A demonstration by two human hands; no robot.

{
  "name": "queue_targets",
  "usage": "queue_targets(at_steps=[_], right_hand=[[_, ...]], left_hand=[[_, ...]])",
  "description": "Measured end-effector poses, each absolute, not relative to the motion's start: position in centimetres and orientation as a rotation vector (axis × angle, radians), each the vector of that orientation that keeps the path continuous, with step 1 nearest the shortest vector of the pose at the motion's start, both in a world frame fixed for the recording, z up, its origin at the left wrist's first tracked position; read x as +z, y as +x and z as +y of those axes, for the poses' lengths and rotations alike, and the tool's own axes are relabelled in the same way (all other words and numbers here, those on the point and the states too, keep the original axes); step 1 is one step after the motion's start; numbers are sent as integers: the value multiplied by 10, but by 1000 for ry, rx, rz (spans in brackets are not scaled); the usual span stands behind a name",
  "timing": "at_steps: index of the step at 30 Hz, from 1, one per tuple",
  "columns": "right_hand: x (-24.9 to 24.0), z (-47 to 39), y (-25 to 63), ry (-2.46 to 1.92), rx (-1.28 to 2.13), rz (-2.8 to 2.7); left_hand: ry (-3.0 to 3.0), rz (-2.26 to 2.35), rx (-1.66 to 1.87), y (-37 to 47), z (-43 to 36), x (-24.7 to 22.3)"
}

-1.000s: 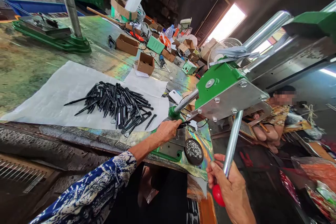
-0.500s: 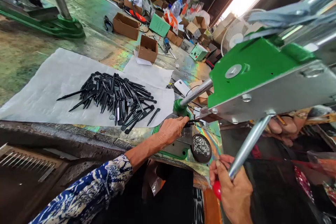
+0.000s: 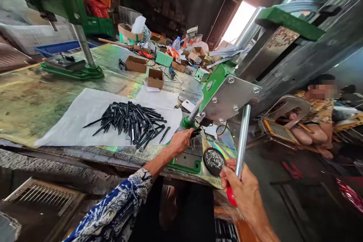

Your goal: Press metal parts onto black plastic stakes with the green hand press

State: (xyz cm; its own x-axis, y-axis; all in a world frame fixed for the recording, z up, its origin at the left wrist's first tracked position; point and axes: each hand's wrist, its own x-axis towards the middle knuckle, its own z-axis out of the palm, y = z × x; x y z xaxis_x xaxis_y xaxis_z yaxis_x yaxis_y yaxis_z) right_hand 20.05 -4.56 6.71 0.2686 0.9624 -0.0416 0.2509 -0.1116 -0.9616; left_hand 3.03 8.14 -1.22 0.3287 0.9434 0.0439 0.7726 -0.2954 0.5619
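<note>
My left hand (image 3: 180, 141) reaches to the base of a green hand press (image 3: 219, 94). Its fingers are closed on the end of a black, pen-like plastic piece (image 3: 195, 132) under the press head, which partly hides it. My right hand (image 3: 243, 186) is closed round the lower end of the press's metal lever (image 3: 244, 136), by the red knob (image 3: 231, 196). Its thumb and fingertips come together at the rim of a round dark dish (image 3: 206, 164) full of small shiny metal pins (image 3: 214, 157); whether they pinch a pin is too small to tell.
Many similar black pieces (image 3: 133, 121) lie heaped on white sheeting (image 3: 70, 128) at left. A second green press (image 3: 73, 70) stands at the far left. Cardboard boxes (image 3: 136, 64) and clutter cover the back. A person (image 3: 317, 117) sits at the right beyond the table.
The camera view has tilted up and drawn back, showing more of the room. My right hand's fingertips have come to the dish rim. My left hand stays at the press base.
</note>
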Motion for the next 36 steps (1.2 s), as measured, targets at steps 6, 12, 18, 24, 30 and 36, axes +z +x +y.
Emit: queue_targets(at_steps=[6, 12, 18, 24, 30, 36], right_hand=[[93, -60, 197, -1600, 1018, -1096], [92, -56, 205, -1657, 1104, -1139], [85, -55, 212, -1674, 1102, -1138], [88, -57, 211, -1711, 1085, -1147], [87, -57, 214, -1730, 1059, -1191], [90, -59, 209, -1724, 1067, -1164]], left_hand=[[2205, 1511, 515, 30, 82, -15], [2237, 1516, 458, 30, 85, -14], [2216, 1520, 449, 31, 84, -13], [2042, 1505, 635, 32, 82, -13], [1381, 1374, 1186, -7, 59, -18], [1035, 1225, 1506, -58, 35, -42]])
